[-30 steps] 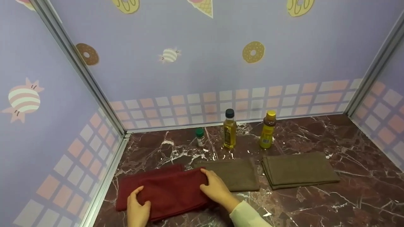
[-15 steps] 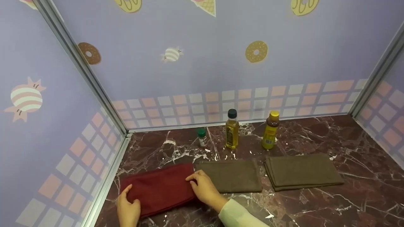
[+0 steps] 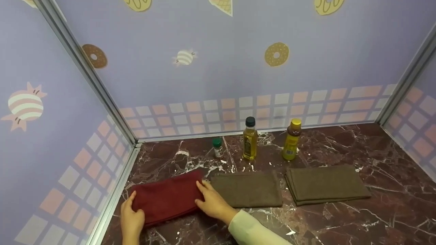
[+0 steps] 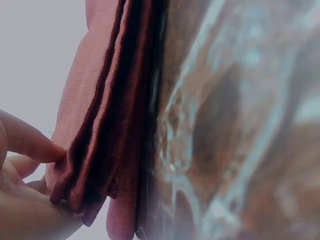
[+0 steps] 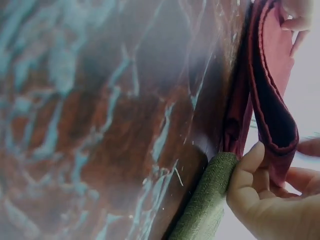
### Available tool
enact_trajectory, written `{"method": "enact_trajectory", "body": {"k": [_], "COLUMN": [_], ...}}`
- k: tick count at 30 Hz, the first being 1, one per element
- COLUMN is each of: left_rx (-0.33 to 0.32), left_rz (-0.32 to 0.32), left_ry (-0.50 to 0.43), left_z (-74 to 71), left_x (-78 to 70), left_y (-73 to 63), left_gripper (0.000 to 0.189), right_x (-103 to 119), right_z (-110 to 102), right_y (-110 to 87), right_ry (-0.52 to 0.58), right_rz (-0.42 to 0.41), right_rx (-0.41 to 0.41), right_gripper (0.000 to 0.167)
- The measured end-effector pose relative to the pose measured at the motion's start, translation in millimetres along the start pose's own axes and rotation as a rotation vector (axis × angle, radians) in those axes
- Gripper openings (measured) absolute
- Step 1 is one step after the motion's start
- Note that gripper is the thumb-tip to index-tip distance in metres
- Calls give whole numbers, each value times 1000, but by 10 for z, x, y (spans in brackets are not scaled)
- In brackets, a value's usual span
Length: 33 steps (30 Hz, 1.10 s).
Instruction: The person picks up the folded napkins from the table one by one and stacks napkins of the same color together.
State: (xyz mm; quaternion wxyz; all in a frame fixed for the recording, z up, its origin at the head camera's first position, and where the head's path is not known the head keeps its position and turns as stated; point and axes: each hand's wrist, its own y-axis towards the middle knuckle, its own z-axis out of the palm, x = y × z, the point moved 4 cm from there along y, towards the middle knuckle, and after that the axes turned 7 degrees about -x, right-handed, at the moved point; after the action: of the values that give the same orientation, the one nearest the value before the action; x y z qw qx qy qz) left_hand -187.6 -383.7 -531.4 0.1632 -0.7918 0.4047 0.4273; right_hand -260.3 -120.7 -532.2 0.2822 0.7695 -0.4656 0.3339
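A folded dark red cloth (image 3: 167, 198) lies between my two hands at the left of the tabletop. At its left end my left hand (image 3: 132, 217) grips the layered edge, thumb on one face and fingers on the other, as the left wrist view shows. My right hand (image 3: 214, 202) pinches the right end. In the right wrist view the gripped cloth (image 5: 276, 105) is slightly raised over a second red cloth (image 5: 237, 125), which is mostly hidden in the head view. Beside my right hand, a folded olive cloth (image 3: 250, 190) lies flat.
Another folded olive cloth (image 3: 327, 185) lies to the right. Behind the cloths stand a small green-capped jar (image 3: 217, 148), a dark-capped oil bottle (image 3: 250, 141) and a yellow-capped bottle (image 3: 292, 141). Patterned walls (image 3: 218, 78) bound the marbled tabletop (image 3: 385, 204) at the back and sides.
Both hands have carried the upper red cloth leftward and a little back, onto the other red cloth, which it now largely covers. The olive cloths and bottles have stayed put.
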Motion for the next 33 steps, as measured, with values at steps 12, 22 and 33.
{"method": "enact_trajectory", "body": {"k": [12,22,33], "left_rx": [-46,-67,-59], "left_rz": [-12,-17,-105], "left_ry": [2,91,111], "left_z": [22,-65,-20], "left_x": [107,164,231], "left_y": [120,216,187], "left_gripper": [83,79,60], "right_x": [83,167,166], "right_z": [82,184,216], "right_y": [99,22,-143], "right_ry": [44,7,-138], "right_rz": [8,-50,-22], "right_rx": [-66,-3,100], "right_gripper": [51,51,55]}}
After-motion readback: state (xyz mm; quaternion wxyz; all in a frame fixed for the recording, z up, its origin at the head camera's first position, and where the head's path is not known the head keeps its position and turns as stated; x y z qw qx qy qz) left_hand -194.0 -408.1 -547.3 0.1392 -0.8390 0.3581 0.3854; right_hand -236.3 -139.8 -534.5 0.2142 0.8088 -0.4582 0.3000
